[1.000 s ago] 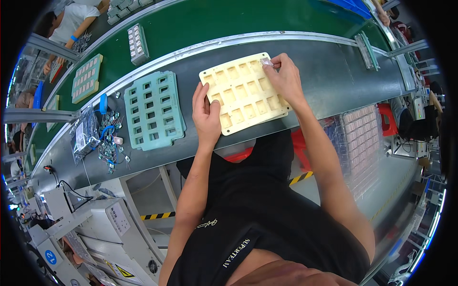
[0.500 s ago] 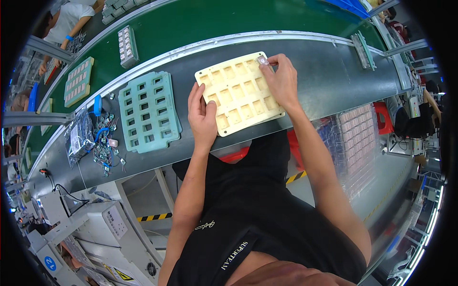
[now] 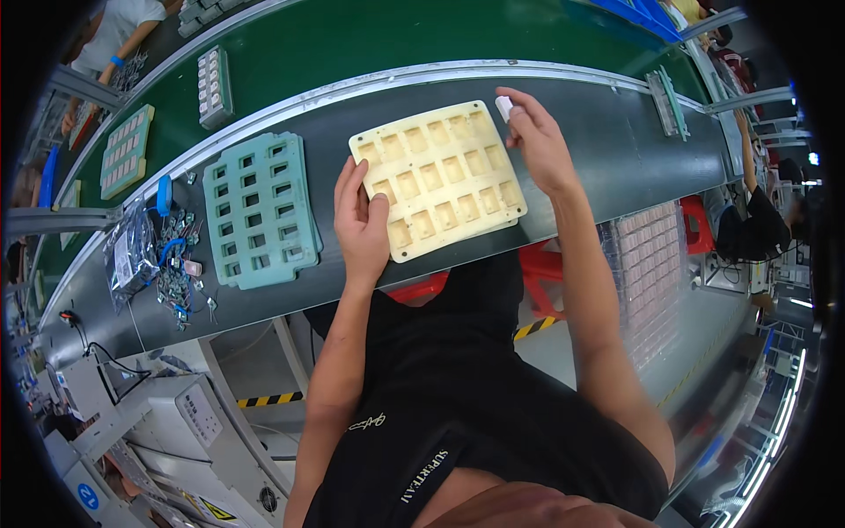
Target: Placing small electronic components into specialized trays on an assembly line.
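Observation:
On the bench before me lies a cream tray [image 3: 466,231] with rows of square pockets, and the pockets in sight look bare. My left hand [image 3: 363,231] is closed on its left edge, thumb over the top face and fingers along the side. Just off the tray's far right corner, my right hand [image 3: 544,148] pinches a small whitish block [image 3: 504,107] between thumb and fingers, apart from the tray. Left of the tray is a teal frame [image 3: 268,207] with rows of rectangular openings, seemingly stacked on another.
Farther left lie a tangle of small wired parts [image 3: 180,264] and a plastic bag [image 3: 132,255]. Beyond the metal rail, a green belt [image 3: 352,53] carries a block holder [image 3: 211,88] and a filled tray [image 3: 128,151]. Another teal holder [image 3: 671,104] stands at right. Packed pinkish pieces [image 3: 650,264] sit below the bench.
My right hand has lifted off the tray's far right corner and moved right, the whitish block still in its fingers. My left hand keeps its hold on the tray. The whole view has shifted slightly.

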A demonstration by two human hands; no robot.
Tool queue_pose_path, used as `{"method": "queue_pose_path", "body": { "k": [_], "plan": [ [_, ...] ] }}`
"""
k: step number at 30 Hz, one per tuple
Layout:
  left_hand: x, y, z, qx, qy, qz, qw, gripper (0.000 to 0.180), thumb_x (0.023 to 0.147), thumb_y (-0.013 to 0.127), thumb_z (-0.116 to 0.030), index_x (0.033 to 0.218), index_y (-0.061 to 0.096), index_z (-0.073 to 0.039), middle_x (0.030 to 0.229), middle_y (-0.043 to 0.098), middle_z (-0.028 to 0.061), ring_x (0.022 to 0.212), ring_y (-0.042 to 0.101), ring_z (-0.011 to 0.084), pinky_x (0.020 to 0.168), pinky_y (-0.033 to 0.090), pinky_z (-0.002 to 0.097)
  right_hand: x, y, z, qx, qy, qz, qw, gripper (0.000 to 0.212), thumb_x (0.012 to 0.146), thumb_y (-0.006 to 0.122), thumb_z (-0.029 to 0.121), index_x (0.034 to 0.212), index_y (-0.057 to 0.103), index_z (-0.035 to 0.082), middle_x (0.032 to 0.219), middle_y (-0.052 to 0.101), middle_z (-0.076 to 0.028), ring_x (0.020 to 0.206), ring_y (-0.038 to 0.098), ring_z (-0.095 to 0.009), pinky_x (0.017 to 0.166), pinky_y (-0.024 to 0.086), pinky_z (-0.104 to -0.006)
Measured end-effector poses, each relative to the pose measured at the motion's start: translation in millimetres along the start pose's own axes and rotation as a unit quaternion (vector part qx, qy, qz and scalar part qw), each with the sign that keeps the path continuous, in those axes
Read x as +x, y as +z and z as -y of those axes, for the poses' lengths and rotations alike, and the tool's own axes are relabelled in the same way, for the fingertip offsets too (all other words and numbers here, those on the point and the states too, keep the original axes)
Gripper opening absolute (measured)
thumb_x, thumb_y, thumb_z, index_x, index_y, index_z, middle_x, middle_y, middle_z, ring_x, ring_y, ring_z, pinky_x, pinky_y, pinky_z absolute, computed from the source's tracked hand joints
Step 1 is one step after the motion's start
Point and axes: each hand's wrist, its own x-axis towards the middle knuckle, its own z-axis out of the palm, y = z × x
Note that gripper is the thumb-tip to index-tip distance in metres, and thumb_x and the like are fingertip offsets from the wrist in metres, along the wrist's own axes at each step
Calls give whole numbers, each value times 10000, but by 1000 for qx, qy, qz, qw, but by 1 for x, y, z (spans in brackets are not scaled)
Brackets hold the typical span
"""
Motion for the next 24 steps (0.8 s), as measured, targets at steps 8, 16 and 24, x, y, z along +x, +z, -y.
{"method": "queue_pose_path", "body": {
  "k": [8, 16, 24],
  "plan": [
    [1, 0, 2, -11, 12, 6, 1000, 466, 921, 499, 74, 1385, 463, 70, 1536, 302, 204, 1402, 397, 299, 1135, 370, 372, 8, 19, 12, -540, -133, 64, 829, 346, 887, 658, 179, 1221, 644, 88, 910, 594, -123, 861, 617, -275, 795, 511, -372],
    [-8, -10, -20, 199, 48, -35, 978, 474, 888, 572, -44, 1354, 523, 28, 1496, 378, 235, 1353, 445, 347, 1099, 381, 403, 5, 23, 21, -664, -165, 129, 718, 454, 900, 628, 206, 1344, 586, 119, 1025, 597, -146, 939, 597, -308, 841, 496, -398],
    [116, -96, -81, 374, 193, -149, 895, 526, 838, 667, -209, 1301, 552, 13, 1286, 588, 209, 1210, 543, 373, 1030, 427, 441, -28, -19, -16, -493, -213, 38, 843, 581, 991, 479, 165, 1548, 319, 119, 1232, 511, -208, 1089, 537, -295, 938, 448, -362]
  ]
}}
